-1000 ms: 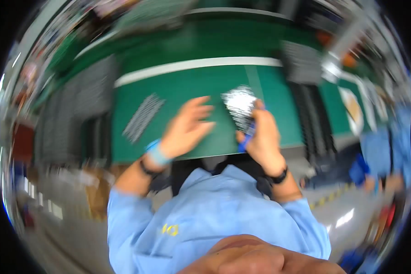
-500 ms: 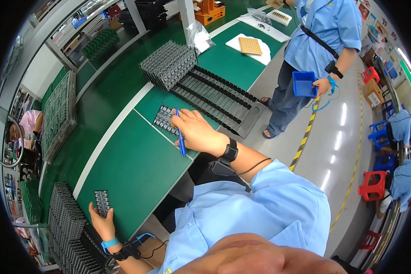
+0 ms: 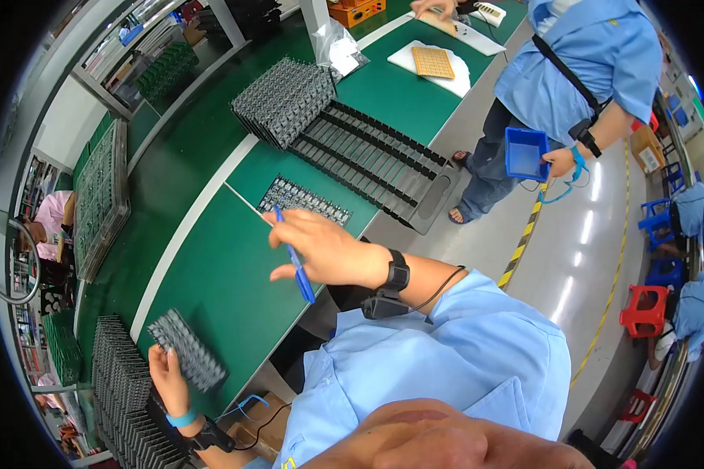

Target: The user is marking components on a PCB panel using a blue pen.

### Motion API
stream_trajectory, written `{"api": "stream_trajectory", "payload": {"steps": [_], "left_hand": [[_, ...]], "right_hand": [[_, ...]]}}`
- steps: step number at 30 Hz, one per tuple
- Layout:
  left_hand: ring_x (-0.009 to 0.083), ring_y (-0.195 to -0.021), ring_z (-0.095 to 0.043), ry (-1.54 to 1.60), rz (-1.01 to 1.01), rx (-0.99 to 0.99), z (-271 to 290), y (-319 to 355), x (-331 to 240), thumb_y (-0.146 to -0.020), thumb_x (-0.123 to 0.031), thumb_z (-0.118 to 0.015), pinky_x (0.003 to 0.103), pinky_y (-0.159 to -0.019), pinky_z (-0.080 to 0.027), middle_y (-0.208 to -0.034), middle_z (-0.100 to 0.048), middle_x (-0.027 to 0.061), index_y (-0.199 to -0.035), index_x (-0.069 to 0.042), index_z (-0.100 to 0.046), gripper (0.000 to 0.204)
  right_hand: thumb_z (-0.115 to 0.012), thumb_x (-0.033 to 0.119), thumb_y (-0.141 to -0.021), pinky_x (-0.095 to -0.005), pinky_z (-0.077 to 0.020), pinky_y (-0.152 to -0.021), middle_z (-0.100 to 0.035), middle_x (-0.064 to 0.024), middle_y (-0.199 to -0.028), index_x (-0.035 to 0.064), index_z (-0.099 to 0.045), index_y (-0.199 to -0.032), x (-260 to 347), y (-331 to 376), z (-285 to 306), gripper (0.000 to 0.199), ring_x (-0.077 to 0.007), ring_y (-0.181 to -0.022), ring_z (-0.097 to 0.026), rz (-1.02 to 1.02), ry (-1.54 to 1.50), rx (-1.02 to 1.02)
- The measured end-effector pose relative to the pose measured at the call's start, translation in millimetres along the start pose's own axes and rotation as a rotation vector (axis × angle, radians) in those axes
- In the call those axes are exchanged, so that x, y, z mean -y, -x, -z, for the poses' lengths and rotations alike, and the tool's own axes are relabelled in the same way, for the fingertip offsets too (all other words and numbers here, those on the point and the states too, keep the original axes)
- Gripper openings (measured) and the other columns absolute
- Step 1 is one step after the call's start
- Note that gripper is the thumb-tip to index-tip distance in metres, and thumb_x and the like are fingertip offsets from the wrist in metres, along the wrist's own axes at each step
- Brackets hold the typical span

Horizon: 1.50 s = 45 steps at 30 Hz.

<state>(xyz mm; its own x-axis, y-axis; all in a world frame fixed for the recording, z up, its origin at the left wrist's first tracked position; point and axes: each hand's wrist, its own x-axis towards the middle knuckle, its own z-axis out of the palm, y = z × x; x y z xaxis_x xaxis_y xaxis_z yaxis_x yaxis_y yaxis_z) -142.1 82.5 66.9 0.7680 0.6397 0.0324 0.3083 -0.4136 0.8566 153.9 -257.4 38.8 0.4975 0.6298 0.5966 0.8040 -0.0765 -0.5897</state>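
Note:
My right hand (image 3: 321, 248) hovers over the green bench (image 3: 235, 273) and grips a blue pen-like tool (image 3: 296, 258), just in front of a flat grey panel of small parts (image 3: 301, 198). A black wrist strap with a cord sits on that arm. My left hand (image 3: 168, 375), with a blue wristband, holds a small grey tray of parts (image 3: 186, 349) at the bench's near left end, next to a rack of dark upright boards (image 3: 129, 399).
A long black slotted rack (image 3: 375, 160) and a grey stack of trays (image 3: 283, 100) lie further along the bench. A person in blue stands in the aisle holding a blue bin (image 3: 526, 153). Red and blue stools (image 3: 649, 309) stand at the right.
The view swung from a blurred look straight ahead to the bench. My left hand moved the small tray down to the near left end; my right hand lifted slightly off the flat panel.

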Motion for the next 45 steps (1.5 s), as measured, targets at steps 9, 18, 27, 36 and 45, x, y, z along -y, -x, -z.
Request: {"api": "stream_trajectory", "payload": {"steps": [9,18,27,36,45], "left_hand": [[0.0121,-0.092,-0.065,0.558,0.132,0.306,-125.3,-35.4,-81.8,-0.099,-0.01,-0.055,0.028,-0.076,-0.059,-0.106,-0.065,0.0047,-0.128,-0.005,-0.049,0.03],[0.0208,-0.104,-0.067,0.874,0.161,0.525,-154.4,-62.8,-45.7,-0.103,-0.02,-0.049,0.036,-0.085,-0.059,-0.121,-0.064,0.0111,-0.133,-0.004,-0.047,0.034],[0.0195,-0.098,-0.068,0.891,0.14,0.453,-157.2,-57.3,-35.4,-0.104,-0.021,-0.048,0.033,-0.077,-0.061,-0.118,-0.065,0.0113,-0.133,-0.003,-0.047,0.034],[0.0143,-0.091,-0.068,0.788,0.218,0.484,-152.7,-49.9,-34.7,-0.103,-0.019,-0.05,0.027,-0.068,-0.059,-0.112,-0.067,0.0071,-0.132,-0.003,-0.051,0.033],[0.0095,-0.098,-0.063,0.797,0.165,0.505,-166.2,-56.9,-38.4,-0.095,-0.008,-0.062,0.025,-0.08,-0.052,-0.114,-0.067,0.0028,-0.129,-0.002,-0.055,0.035]], "right_hand": [[-0.074,0.012,-0.084,-0.0391,-0.0491,-0.093,-0.061,-0.0141,-0.088,0.0068,-0.048,-0.092,35.7,-8.5,-61.4,0.027,-0.0313,-0.09,-0.065,-0.141,-0.673,0.003],[-0.053,-0.003,-0.091,-0.0372,-0.0464,-0.103,-0.048,-0.0007,-0.057,0.0062,-0.041,-0.083,22.5,-4.9,-78.7,0.017,-0.0133,-0.051,-0.047,-0.209,-0.783,0.076],[-0.063,-0.004,-0.088,-0.0444,-0.0469,-0.104,-0.048,0.0028,-0.056,0.0068,-0.046,-0.088,14.3,2.6,-94.9,0.02,-0.0115,-0.052,-0.05,-0.127,-0.7,0.066],[-0.071,0.003,-0.086,-0.0336,-0.0521,-0.085,-0.066,-0.0125,-0.099,0.0045,-0.053,-0.093,24.1,-0.7,-86.5,0.019,-0.02,-0.084,-0.065,-0.243,-0.564,-0.057],[-0.069,-0.002,-0.088,-0.02,-0.0479,-0.068,-0.063,-0.0232,-0.125,0.0017,-0.054,-0.099,11.0,10.0,-88.5,0.019,-0.0044,-0.079,-0.06,-0.268,-0.551,0.029]]}}
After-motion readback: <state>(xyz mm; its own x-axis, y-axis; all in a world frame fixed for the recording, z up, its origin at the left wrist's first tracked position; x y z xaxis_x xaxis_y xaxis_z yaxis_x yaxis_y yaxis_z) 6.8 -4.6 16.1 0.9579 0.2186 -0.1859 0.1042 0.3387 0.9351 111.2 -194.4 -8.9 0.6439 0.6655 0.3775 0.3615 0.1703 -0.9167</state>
